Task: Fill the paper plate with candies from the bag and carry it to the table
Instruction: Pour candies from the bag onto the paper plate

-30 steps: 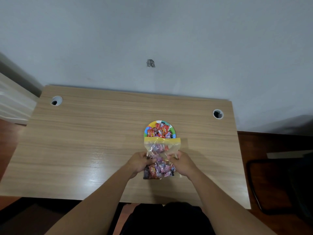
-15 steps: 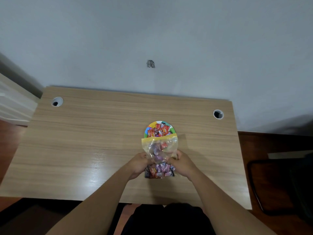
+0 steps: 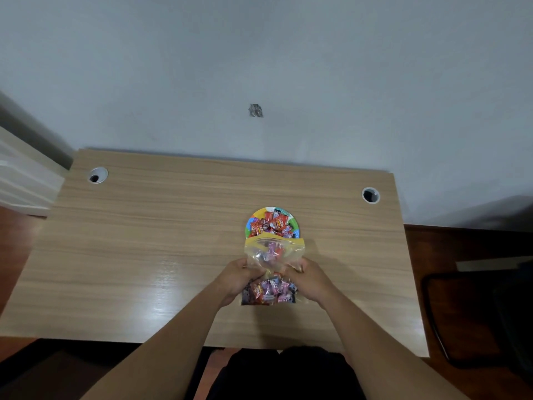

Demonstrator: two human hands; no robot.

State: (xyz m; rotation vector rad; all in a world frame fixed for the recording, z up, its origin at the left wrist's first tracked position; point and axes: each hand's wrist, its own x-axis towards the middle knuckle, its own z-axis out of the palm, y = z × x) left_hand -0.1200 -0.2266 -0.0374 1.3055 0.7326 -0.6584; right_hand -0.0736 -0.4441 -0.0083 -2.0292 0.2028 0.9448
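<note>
Woodgrain laminate covers the desk [image 3: 161,255], which is set against a plain pale wall [image 3: 317,67]; two round cable holes [image 3: 97,175] are cut near its back corners. Dark reddish floor [image 3: 450,255] is seen to the right. A clear bag [image 3: 274,255] of candies [image 3: 271,291] is pinched at its middle by the left hand [image 3: 235,280] and the right hand [image 3: 310,280], its yellow-edged mouth just beside the paper plate [image 3: 272,222], which is heaped with wrapped sweets.

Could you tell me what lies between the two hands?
In the head view, the candy bag sits between the left hand and right hand, both gripping its pinched middle, candies bunched below.
</note>
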